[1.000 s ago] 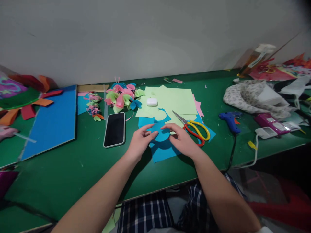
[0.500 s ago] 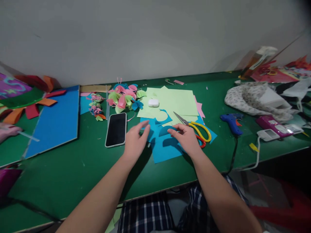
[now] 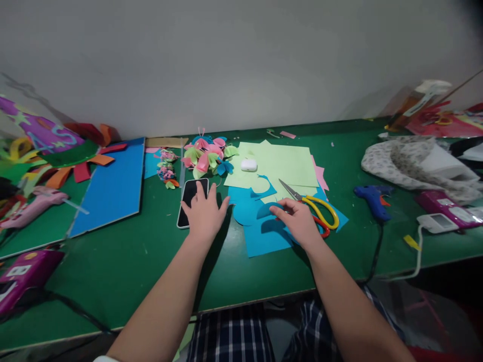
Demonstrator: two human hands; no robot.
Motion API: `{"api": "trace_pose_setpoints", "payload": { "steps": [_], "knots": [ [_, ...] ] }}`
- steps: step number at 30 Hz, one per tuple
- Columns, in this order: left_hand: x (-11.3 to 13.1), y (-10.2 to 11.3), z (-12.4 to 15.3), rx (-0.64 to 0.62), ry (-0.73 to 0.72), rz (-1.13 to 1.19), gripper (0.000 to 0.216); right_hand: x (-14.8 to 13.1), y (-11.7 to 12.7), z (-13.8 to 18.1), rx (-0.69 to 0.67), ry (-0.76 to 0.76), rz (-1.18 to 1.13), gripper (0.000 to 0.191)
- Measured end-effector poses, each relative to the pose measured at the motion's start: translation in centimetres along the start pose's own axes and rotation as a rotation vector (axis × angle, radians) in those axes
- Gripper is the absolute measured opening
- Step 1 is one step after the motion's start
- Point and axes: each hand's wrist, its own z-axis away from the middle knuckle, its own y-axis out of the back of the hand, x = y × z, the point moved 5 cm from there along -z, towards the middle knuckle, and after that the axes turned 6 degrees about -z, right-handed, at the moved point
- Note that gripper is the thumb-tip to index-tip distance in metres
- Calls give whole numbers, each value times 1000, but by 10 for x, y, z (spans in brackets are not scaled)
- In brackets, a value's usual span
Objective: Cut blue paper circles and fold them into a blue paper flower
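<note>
Phone [image 3: 187,198] now lay under my left grip [image 3: 204,213] (flat, splayed, off the blue cutout [image 3: 266,208]); right grip [image 3: 300,221] pinched that alone.

Light was dim and even; soft shadows lay under the forearms; edges bowed and blurred, corners darkened.

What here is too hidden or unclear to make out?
Head view:
Phone: lower half under the left hand; screen dark.
Scissors: red handle partly behind the right hand.
Blue paper piece: whether the right hand pinches it or merely touches it is unclear.
Purple device: cut off by the left edge.
Bottle: label too blurred to read.
</note>
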Motion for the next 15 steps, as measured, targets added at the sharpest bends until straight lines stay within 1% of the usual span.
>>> {"api": "trace_pose_setpoints", "payload": {
  "steps": [3,9,15],
  "knots": [
    [0,-1,0,5,-11,1,60,0,0,0,-3,-3,2,27],
    [3,1,1,60,-31,30,56,3,0,-1,0,-18,-7,29],
    [14,2,7,110,-111,105,51,6,1,-2,8,-15,-14,32]
  ]
}}
